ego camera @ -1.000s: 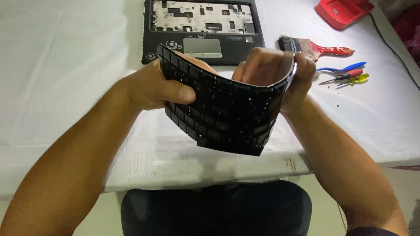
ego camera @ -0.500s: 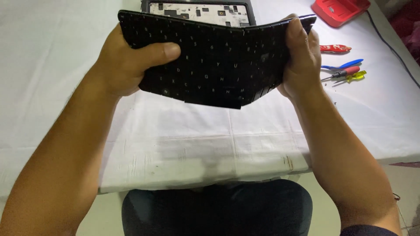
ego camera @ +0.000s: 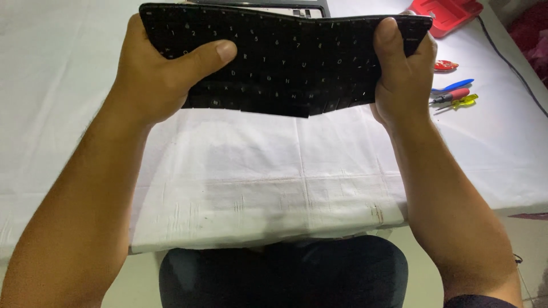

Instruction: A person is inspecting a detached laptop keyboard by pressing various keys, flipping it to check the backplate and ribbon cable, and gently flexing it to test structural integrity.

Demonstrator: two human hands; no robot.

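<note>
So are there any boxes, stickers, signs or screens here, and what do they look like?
No screens, signs or stickers show.
Red box: far right on the white table, flat and boxy, partly cut off by the picture's edge.
Black keyboard: held up by the left hand and right hand, wide, slightly bent, with small pale key marks.

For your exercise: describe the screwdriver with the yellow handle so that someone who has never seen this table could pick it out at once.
Start at the white cloth-covered table and look right of the right hand that grips the flat black keyboard panel. Three small screwdrivers lie there in a cluster. The blue-handled one is farthest, the red-handled one is in the middle; the translucent yellow-handled screwdriver lies nearest the person.
</note>
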